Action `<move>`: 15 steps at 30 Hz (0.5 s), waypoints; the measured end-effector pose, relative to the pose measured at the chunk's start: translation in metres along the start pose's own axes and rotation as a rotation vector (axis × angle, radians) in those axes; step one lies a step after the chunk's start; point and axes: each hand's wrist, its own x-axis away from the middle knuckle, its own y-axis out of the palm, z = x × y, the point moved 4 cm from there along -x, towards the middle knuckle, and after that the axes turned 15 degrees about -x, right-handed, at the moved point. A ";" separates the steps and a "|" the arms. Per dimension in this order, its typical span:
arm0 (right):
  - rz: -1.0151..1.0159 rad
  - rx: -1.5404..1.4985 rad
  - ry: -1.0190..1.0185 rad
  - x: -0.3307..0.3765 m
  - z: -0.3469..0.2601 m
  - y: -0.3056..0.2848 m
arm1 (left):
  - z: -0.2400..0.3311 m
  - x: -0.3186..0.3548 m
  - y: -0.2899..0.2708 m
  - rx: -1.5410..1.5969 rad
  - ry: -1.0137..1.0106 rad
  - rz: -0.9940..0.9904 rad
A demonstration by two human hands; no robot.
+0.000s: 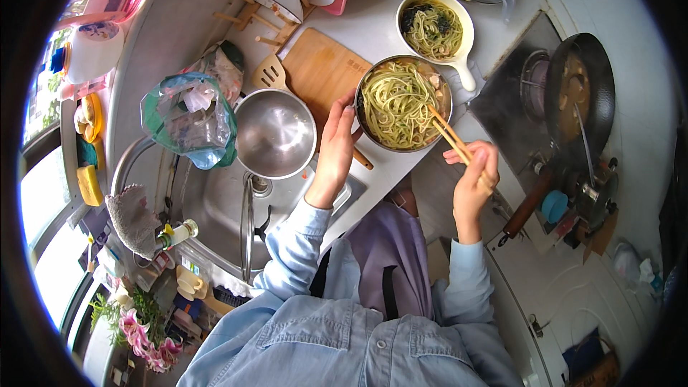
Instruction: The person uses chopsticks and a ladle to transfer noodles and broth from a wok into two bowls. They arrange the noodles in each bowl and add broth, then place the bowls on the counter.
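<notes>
Gripping a pair of wooden chopsticks (449,133), the right hand (476,172) is curling its fingers closed around their upper ends while the tips are dipping into the green noodles (395,102). The noodles are filling a metal bowl (370,131) sitting on the white counter (373,25) beside a wooden cutting board (320,68). The left hand (337,145) is pressing against the bowl's near-left rim, fingers loosely spread. The chopstick tips are disappearing among the noodles, and the right palm is facing away.
</notes>
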 end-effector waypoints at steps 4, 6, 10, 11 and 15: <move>0.294 -0.372 0.228 -0.013 0.044 -0.015 | 0.000 0.000 0.001 0.016 0.004 -0.011; 0.353 -0.476 0.282 -0.016 0.063 -0.017 | 0.000 -0.001 0.001 0.020 0.005 -0.017; 0.455 -0.605 0.366 -0.019 0.082 -0.015 | 0.001 0.000 0.001 0.021 0.001 -0.015; 0.464 -0.627 0.377 -0.020 0.087 -0.016 | 0.001 0.000 0.001 0.020 0.000 -0.012; 0.508 -0.673 0.441 -0.021 0.105 -0.022 | -0.002 -0.002 0.001 0.026 0.011 -0.010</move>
